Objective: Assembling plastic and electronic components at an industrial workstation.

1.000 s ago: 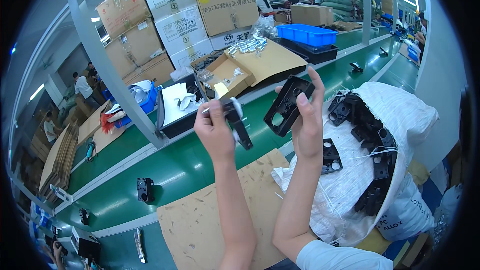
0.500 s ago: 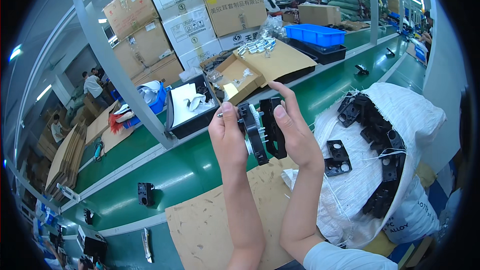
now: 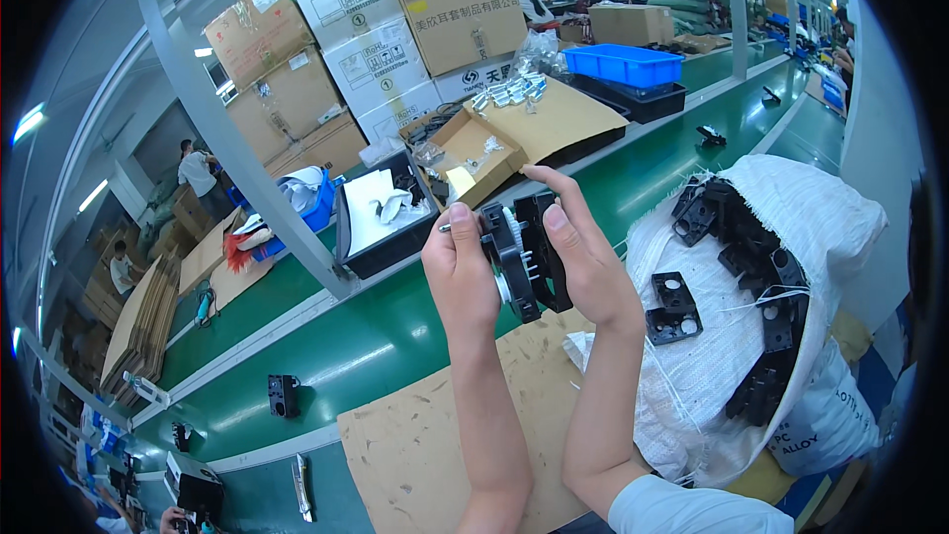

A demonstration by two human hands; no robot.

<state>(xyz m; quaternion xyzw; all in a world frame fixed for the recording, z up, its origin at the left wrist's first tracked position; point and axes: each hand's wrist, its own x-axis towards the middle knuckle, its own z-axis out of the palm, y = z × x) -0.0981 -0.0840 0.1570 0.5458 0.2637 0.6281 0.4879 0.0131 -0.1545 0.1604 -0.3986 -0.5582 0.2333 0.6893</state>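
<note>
Stacked boxes (image 3: 381,59) stood beyond the green worktop (image 3: 366,356), over which I saw a person's left hand (image 3: 465,272) grip a black geared part (image 3: 510,267) just beside a black case (image 3: 540,222) held in the right hand (image 3: 595,277).

Hands (image 3: 463,272) hold two black parts (image 3: 511,267), possibly touching.

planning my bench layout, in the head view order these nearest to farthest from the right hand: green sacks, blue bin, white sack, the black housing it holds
1. Black housing: in the right hand.
2. White sack: just right of that hand.
3. Blue bin: ahead, well beyond the hand.
4. Green sacks: far background, upper right.
</note>
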